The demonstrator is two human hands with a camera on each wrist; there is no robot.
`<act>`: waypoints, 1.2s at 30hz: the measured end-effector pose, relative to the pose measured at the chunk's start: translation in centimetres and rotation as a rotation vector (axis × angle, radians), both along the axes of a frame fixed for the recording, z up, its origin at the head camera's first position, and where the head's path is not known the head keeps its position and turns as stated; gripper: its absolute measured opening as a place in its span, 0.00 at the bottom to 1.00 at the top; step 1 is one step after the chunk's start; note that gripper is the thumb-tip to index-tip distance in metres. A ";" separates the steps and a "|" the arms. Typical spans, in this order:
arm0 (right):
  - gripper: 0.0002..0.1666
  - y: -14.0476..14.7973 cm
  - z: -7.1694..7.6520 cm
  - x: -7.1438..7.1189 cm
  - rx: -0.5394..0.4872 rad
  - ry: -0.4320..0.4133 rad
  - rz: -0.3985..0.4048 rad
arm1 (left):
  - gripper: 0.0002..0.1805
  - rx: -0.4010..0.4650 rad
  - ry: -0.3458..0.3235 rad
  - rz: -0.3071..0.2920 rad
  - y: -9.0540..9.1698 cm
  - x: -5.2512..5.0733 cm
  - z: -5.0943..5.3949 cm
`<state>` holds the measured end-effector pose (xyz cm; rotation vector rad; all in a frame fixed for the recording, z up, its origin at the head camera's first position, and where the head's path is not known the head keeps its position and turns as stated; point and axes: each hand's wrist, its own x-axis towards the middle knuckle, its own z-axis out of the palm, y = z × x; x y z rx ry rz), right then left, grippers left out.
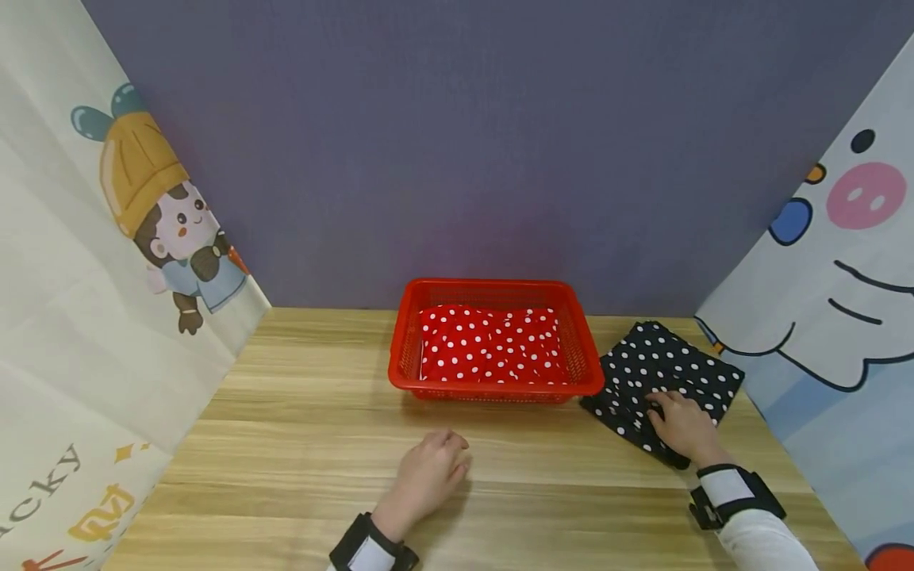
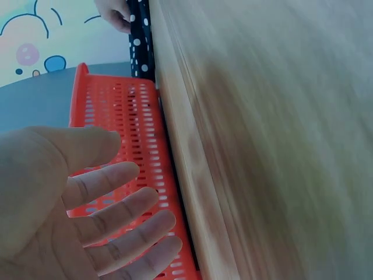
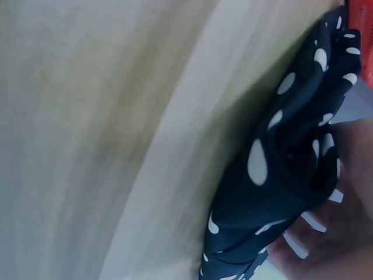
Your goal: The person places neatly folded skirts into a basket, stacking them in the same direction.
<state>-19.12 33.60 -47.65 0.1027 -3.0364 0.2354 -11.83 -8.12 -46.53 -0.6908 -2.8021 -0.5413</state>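
A black cloth with white polka dots lies on the right of the table, roughly diamond-shaped. My right hand is on its near part, pinching a fold between thumb and fingers. In the right wrist view the cloth bunches up beside the hand, which partly hides behind it. A red polka-dot cloth lies flat inside the red plastic basket. My left hand hovers in front of the basket, fingers loosely extended. In the left wrist view that hand holds nothing.
The wooden table meets a grey-blue wall panel at the back. Printed curtains hang at the left and right sides. The black cloth's left edge lies close against the basket's right side.
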 end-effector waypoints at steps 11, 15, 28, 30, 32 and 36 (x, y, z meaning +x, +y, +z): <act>0.14 -0.1 0.0 2.4 0.005 0.049 0.074 | 0.11 -0.008 0.014 -0.051 1.3 0.1 0.2; 0.13 -0.4 0.1 3.6 0.008 0.081 0.088 | 0.12 -0.013 0.021 -0.060 1.7 0.1 0.3; 0.09 -2.4 0.8 6.2 -0.002 0.024 0.110 | 0.12 -0.026 0.037 -0.116 3.6 0.4 0.6; 0.09 -2.6 0.9 6.5 -0.010 0.019 0.123 | 0.12 -0.026 0.043 -0.128 3.9 0.4 0.6; 0.09 -3.0 0.9 6.8 -0.015 0.031 0.142 | 0.12 -0.029 0.045 -0.139 4.1 0.5 0.5; 0.09 -3.9 0.8 7.3 -0.023 0.071 0.193 | 0.12 -0.044 0.031 -0.154 4.5 0.5 0.4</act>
